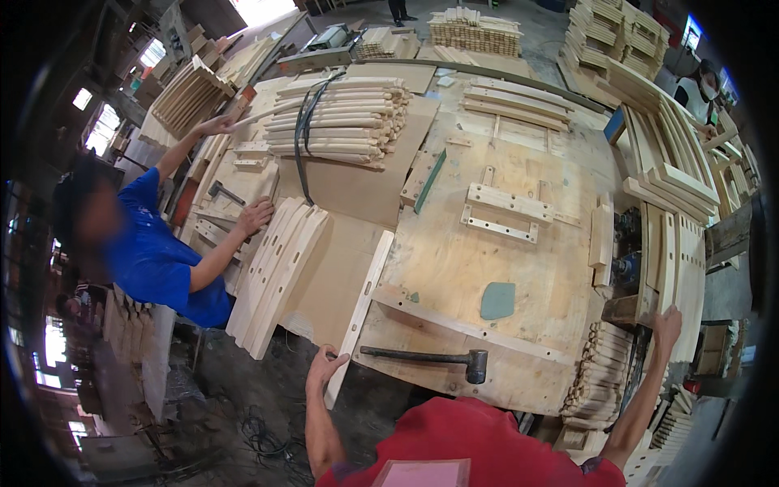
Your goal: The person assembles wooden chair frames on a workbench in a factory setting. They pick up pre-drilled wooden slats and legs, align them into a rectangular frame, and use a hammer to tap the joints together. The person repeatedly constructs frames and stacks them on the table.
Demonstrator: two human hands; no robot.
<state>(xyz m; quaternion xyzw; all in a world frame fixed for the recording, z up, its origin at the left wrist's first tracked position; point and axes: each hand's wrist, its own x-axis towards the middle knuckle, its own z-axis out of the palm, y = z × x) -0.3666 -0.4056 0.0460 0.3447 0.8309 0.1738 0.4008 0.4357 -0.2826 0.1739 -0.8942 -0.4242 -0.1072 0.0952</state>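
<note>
My left hand (324,367) grips the near end of a pale slotted wooden rail (365,296), which lies along the left edge of the plywood tabletop (438,260). Far to the right, my right hand (667,326) is closed on the near part of a slotted wooden board (667,264) in a stack of similar boards. A black mallet (475,367) rests on the table's near edge, its handle pointing toward my left hand. Just beyond it lies a long wooden strip with holes (462,326).
A co-worker in a blue shirt (158,243) stands at the left, beside slotted boards (272,268) and a strapped bundle of wooden sticks (341,122). On the table are drilled wooden blocks (510,201), a green-edged wooden block (423,180) and a green pad (497,300). Stick piles (600,365) stand at right.
</note>
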